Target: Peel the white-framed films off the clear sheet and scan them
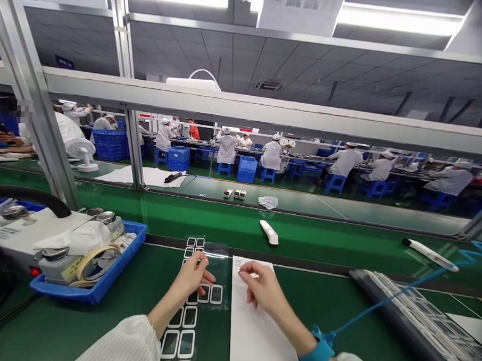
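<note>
My left hand (194,277) is over a clear film sheet (220,254) with white rounded frames (186,343) in rows; its thumb and index finger are close together, and whether something small is between them I cannot make out. My right hand (260,288) hovers at the upper part of a white paper sheet (250,338), thumb and index fingertip pinched near small printed marks. Anything between those fingertips is too small to see. A blue strap (316,357) with a coiled cord circles my right wrist.
A blue tray (96,291) with jars and a tape roll stands left. White devices (269,233) (431,255) lie on the green belt (223,225). Stacked frame sheets (426,327) lie right. Metal posts (127,90) rise ahead; people in white sit beyond.
</note>
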`<state>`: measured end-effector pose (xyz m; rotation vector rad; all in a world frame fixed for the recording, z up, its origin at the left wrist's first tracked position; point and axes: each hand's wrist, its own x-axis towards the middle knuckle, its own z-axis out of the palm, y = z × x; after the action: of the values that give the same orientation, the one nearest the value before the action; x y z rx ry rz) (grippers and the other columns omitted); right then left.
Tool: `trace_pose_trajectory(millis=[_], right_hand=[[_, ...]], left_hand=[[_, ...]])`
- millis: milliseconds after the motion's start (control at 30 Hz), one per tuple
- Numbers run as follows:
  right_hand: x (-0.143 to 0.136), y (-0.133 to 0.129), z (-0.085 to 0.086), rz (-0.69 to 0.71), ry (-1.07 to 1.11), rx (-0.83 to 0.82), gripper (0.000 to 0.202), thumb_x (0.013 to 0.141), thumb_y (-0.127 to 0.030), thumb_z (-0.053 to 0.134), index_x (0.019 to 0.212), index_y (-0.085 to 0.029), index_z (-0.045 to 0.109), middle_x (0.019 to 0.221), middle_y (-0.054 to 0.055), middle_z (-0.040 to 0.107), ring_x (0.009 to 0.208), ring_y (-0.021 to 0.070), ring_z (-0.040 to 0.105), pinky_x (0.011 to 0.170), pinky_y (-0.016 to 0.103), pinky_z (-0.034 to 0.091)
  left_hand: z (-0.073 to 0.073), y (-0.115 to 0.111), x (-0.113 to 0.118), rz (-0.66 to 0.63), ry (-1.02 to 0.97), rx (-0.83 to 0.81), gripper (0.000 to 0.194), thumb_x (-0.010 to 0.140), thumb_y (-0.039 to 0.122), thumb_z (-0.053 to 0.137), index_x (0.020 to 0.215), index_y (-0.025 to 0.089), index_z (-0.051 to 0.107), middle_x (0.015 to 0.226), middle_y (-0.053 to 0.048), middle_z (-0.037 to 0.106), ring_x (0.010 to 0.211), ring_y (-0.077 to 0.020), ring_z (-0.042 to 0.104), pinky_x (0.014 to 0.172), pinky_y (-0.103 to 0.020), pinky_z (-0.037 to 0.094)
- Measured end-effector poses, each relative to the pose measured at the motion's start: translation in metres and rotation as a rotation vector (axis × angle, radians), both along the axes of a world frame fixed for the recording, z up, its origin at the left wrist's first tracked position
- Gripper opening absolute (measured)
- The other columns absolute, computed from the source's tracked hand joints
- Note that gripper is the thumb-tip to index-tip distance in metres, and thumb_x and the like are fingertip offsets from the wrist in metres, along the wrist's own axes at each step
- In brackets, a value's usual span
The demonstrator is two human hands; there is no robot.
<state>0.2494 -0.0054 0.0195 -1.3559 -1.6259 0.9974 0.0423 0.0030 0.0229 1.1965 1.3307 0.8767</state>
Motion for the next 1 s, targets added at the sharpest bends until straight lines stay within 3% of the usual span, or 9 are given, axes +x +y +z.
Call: trace_pose_trajectory(millis=[100, 300, 667, 900, 1000], right_hand=[[-0.024, -0.019, -0.004, 0.109, 0.158, -0.101, 0.032, 0.075, -0.045, 0.055, 0.089, -0.017, 0.053, 0.092, 0.006, 0.06, 0.04, 0.0136, 0.061, 0.024, 0.018, 0.034], [-0.033, -0.017, -0.014, 0.084, 0.174, -0.067, 0.035, 0.075, -0.049, 0.057, 0.081, -0.014, 0.058, 0.051, 0.0, 0.059, 0.038, 0.0135, 0.053, 0.037, 0.021, 0.041], [-0.034, -0.021, -0.013, 0.069, 0.212, -0.032, 0.045, 0.074, -0.058, 0.063, 0.083, -0.015, 0.063, 0.051, 0.001, 0.058, 0.047, 0.0176, 0.056, 0.045, 0.026, 0.046], [-0.033, -0.018, -0.012, 0.083, 0.337, -0.122, 0.054, 0.062, -0.062, 0.072, 0.083, -0.014, 0.062, 0.05, 0.001, 0.059, 0.044, 0.0165, 0.055, 0.049, 0.028, 0.047], [-0.032, -0.016, -0.014, 0.097, 0.284, -0.11, 0.049, 0.066, -0.063, 0.068, 0.078, -0.015, 0.062, 0.049, 0.0, 0.057, 0.044, 0.0162, 0.054, 0.048, 0.028, 0.046]], left_hand=[[0.001, -0.002, 0.004, 0.039, -0.035, 0.02, 0.038, 0.079, 0.059, 0.045, 0.084, 0.023, 0.036, 0.064, -0.004, 0.066, 0.057, -0.0173, 0.063, 0.042, -0.019, 0.042], [0.004, -0.007, 0.008, 0.069, -0.1, 0.031, 0.039, 0.078, 0.06, 0.047, 0.084, 0.023, 0.036, 0.063, -0.003, 0.066, 0.053, -0.0151, 0.061, 0.044, -0.02, 0.042], [0.003, -0.007, 0.013, 0.083, -0.178, 0.008, 0.04, 0.076, 0.059, 0.05, 0.081, 0.022, 0.035, 0.06, -0.001, 0.064, 0.051, -0.0136, 0.06, 0.044, -0.018, 0.038], [-0.003, -0.004, 0.012, 0.08, -0.223, 0.006, 0.047, 0.072, 0.065, 0.052, 0.082, 0.022, 0.037, 0.058, -0.001, 0.063, 0.05, -0.014, 0.06, 0.045, -0.019, 0.038], [-0.003, -0.005, 0.013, 0.075, -0.225, 0.017, 0.046, 0.073, 0.065, 0.052, 0.082, 0.022, 0.038, 0.06, -0.002, 0.064, 0.052, -0.0144, 0.061, 0.046, -0.02, 0.04]])
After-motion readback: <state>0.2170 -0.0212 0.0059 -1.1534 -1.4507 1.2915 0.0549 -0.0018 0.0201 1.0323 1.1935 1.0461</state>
